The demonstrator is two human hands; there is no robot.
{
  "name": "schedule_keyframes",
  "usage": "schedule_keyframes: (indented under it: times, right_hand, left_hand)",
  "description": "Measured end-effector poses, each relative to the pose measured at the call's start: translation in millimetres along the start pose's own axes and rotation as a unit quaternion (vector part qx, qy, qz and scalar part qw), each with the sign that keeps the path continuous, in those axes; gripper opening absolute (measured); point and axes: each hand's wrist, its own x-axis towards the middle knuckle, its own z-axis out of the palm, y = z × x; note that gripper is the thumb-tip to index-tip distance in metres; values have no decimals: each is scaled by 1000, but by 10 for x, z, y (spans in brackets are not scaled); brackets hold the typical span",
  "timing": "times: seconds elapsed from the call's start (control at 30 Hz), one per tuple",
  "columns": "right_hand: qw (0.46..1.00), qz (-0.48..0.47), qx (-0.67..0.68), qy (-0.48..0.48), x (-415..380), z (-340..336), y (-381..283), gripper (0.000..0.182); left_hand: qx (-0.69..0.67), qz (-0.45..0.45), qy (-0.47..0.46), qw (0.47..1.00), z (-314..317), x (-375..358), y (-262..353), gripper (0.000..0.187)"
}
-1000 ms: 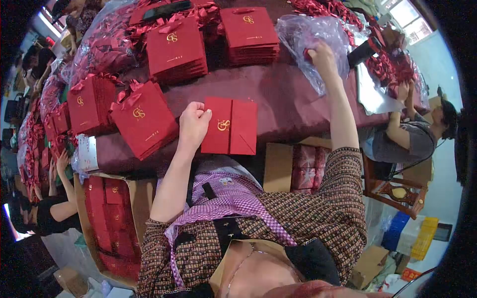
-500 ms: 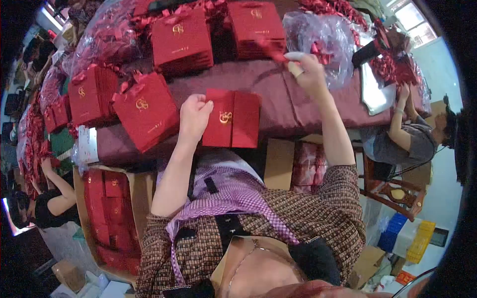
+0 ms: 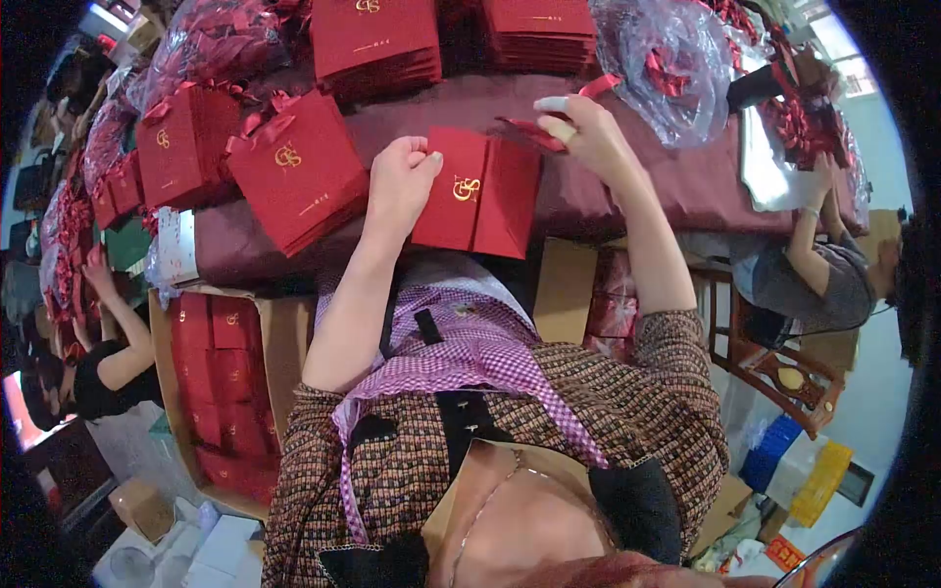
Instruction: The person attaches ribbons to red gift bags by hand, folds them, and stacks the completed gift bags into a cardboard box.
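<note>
My left hand (image 3: 402,181) is closed at the upper left edge of a small red paper gift bag (image 3: 453,211) with a gold logo. The bag's front and side panel (image 3: 510,201) show, with a crease between them. Just past its upper right corner, my right hand (image 3: 588,132) pinches a dark red ribbon (image 3: 534,132), whose other end sticks up beyond the fingers. Pale covers (image 3: 552,103) sit on some of its fingertips. A stack of finished-looking bags with ribbon bows (image 3: 299,171) leans to the left of my left hand.
More red bag stacks (image 3: 377,44) stand along the far side of the cloth-covered table (image 3: 392,116). Clear plastic (image 3: 676,73) with ribbons lies at right. A carton (image 3: 270,363) of red bags is at lower left. Co-workers (image 3: 818,260) work on both sides.
My right hand has come down with the ribbon, closer to the bag's upper right corner. My left hand stays at the bag's left edge. The whole view has shifted slightly.
</note>
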Motion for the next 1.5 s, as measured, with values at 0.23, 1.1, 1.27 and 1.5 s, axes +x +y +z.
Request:
schedule_keyframes:
  times: [0.23,1.1,1.27,1.5]
  right_hand:
    - [990,-74,-117,22,144,394,182,19]
    - [971,-118,5,207,-239,750,-846,15]
    - [973,-101,32,205,-252,743,-890,17]
    - [971,-96,48,212,-260,724,-913,17]
  left_hand:
    - [-134,-5,-26,991,-99,-94,92,25]
    - [-84,50,-68,993,-161,-187,298,32]
    - [-183,36,-55,981,-147,-195,309,27]
    - [-182,23,-79,980,-156,-220,335,33]
